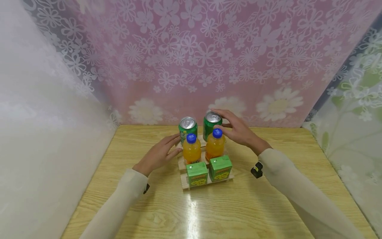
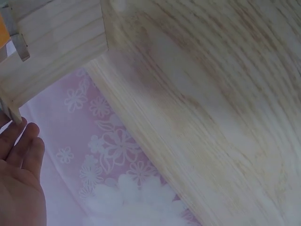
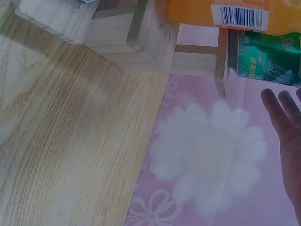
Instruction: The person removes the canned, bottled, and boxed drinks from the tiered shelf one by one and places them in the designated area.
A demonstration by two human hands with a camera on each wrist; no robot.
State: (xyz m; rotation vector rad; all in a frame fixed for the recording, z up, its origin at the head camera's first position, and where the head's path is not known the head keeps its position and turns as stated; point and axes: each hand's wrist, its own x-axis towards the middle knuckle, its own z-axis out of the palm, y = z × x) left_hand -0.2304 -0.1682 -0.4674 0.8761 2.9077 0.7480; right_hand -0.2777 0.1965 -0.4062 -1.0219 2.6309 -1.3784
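A stepped wooden rack (image 1: 184, 181) holds drinks in pairs. Two green cans stand on its back tier, the left can (image 1: 188, 123) and the right can (image 1: 212, 122). Orange drinks in bottles with blue caps, one left bottle (image 1: 192, 152) and one right bottle (image 1: 215, 147), fill the middle tier. In front sit two green juice boxes, a left box (image 1: 197, 174) and a right box (image 1: 221, 167). My left hand (image 1: 158, 154) has extended fingertips at the rack's left rear edge. My right hand (image 1: 237, 131) is spread beside the right can; the right wrist view shows its fingers apart from the can (image 3: 269, 59).
The rack stands on a wood-grain table (image 1: 149, 205). A pink flowered cloth (image 1: 191, 66) hangs behind the table's back edge. A pale wall (image 1: 44, 132) borders the left and a leaf-patterned cloth (image 1: 352, 116) the right.
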